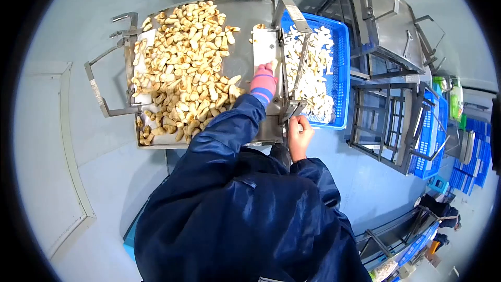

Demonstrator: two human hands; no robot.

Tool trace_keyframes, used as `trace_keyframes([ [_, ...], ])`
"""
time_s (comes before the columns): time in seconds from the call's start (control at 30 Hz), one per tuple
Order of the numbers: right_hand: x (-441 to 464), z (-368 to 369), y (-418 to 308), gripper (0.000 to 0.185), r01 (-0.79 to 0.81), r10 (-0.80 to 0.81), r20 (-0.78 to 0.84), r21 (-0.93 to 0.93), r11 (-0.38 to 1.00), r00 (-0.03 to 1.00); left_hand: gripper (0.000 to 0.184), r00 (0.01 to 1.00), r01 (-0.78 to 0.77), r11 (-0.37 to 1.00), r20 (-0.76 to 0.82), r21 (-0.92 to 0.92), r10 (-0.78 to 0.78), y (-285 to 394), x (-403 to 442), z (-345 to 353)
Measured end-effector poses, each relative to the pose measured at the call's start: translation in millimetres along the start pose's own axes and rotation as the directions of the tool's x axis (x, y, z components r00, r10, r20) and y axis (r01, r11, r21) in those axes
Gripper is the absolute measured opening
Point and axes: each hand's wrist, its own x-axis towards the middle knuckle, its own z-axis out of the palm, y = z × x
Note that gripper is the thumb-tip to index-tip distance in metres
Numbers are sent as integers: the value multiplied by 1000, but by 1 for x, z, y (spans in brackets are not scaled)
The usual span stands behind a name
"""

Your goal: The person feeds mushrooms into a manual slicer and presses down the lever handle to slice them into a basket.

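Observation:
Many pale, brown-marked, finger-shaped pieces (182, 62) lie heaped on a steel table (240, 52). My left hand (264, 82), in a pink and blue striped glove, is closed on one pale piece (272, 64) at the lower end of a white board (264, 47). Beside the board stands a metal frame with a long bar (301, 65). Below its end block (294, 108), my bare right hand (300, 134) has its fingers curled; what they hold is hidden. Smaller whitish pieces (315, 62) fill a blue basket (342, 73) right of the frame.
Another metal frame (99, 90) stands at the table's left edge. Steel tables and racks (389, 120) are on the right, with blue baskets (430, 136) behind them. At the lower right are another bench and a person in dark clothing (441, 209).

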Motion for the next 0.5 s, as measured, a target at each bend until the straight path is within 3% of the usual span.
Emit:
trace_keyframes([
  [0.07, 3, -1, -13, 20, 57, -57, -25, -23, 998, 998, 42, 991, -117, 958, 93, 262, 96, 1, -14, 16],
  [0.1, 3, -1, -12, 20, 46, -46, -18, -14, 999, 999, 42, 990, -142, 937, 34, 319, 138, -4, -17, 24],
  [0.2, 2, -1, -11, 19, 56, -57, -13, -59, 997, 998, 40, 979, -183, 962, -56, 202, 198, -9, -14, 24],
  [0.3, 5, -1, -16, 18, 67, -69, -29, -68, 995, 997, 38, 989, -139, 990, -51, 17, 140, -10, -12, 24],
  [0.4, 0, 1, -7, 17, 32, -34, -29, -69, 997, 999, 40, 985, -159, 986, -80, -57, 155, -15, -14, 25],
  [0.5, -10, 8, 34, 18, 49, -52, -32, -109, 993, 998, 42, 990, -136, 975, -58, -174, 128, -23, -9, 28],
])
